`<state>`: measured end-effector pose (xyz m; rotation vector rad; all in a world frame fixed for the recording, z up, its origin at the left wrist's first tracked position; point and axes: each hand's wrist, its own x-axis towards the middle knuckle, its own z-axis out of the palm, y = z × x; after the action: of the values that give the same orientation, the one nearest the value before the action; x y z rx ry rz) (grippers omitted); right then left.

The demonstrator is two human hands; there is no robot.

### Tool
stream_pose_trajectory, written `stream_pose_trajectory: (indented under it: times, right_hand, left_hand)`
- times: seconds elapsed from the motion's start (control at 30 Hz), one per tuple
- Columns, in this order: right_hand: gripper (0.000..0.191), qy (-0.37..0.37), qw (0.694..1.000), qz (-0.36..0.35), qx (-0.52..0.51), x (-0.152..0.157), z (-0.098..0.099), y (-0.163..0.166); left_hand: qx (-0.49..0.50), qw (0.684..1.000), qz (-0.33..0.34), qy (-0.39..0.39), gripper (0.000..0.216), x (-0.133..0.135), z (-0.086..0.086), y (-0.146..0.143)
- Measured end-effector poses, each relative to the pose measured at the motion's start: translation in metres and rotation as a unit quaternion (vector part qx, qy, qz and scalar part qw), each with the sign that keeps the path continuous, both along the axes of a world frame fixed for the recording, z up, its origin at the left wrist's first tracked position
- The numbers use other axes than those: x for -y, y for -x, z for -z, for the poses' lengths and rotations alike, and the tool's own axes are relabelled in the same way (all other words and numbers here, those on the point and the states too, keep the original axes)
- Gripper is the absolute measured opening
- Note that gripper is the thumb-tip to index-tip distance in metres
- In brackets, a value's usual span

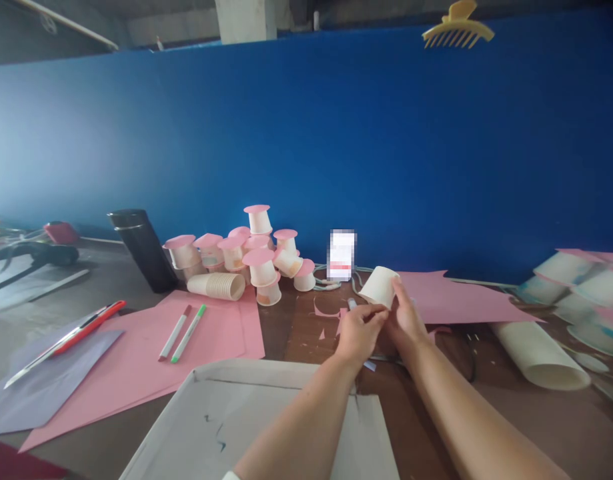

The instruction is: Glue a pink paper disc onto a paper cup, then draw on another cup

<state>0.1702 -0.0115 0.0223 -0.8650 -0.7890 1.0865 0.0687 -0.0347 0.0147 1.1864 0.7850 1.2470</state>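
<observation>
A white paper cup (379, 287) is tilted above the table, its base up and away from me. My right hand (405, 316) is closed around its right side. Pinched fingers of my left hand (360, 331) are at the cup's lower rim; what lies between the fingertips is partly hidden. Under and behind the hands are pink paper scraps (327, 308) and a cable. Further left stand several white cups with pink paper discs on top (259, 259), some stacked. A nested stack of cups (216, 286) lies on its side in front of them.
Pink sheets (213, 333), two markers (188, 333), a red utility knife (89, 328) and a black flask (145, 250) are on the left. A white board (256, 413) lies in front of me. A phone (341, 255) leans at the back. More cups (576, 287) stand right.
</observation>
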Motion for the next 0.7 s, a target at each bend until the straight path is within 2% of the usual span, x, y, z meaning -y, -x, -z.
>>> stream_pose_trajectory:
  times: [0.1,0.2,0.33,0.43,0.53,0.7]
  right_hand:
    - [0.051,0.025,0.997,-0.063,-0.042,0.002,-0.004,-0.009]
    - [0.055,-0.003,0.994,-0.1,-0.043,0.004,-0.005,-0.014]
    - [0.053,-0.006,0.989,-0.119,-0.091,0.005,-0.005,-0.014]
    - [0.05,0.008,0.982,-0.124,-0.14,0.007,-0.006,-0.011]
    - [0.049,0.013,0.976,-0.139,-0.166,0.007,-0.006,-0.009]
    - [0.042,0.007,0.975,-0.137,-0.177,0.007,-0.005,-0.009]
  left_hand:
    - [0.135,0.98,0.079,0.121,0.02,-0.002,-0.002,0.002]
    - [0.278,0.924,0.155,0.211,0.024,-0.003,-0.003,0.006]
    - [0.376,0.856,0.194,0.296,0.028,-0.003,-0.006,0.009]
    - [0.414,0.825,0.197,0.331,0.022,-0.002,-0.008,0.008]
    - [0.436,0.814,0.17,0.345,0.01,-0.004,-0.008,0.009]
    - [0.44,0.8,0.147,0.381,0.012,-0.005,-0.01,0.011]
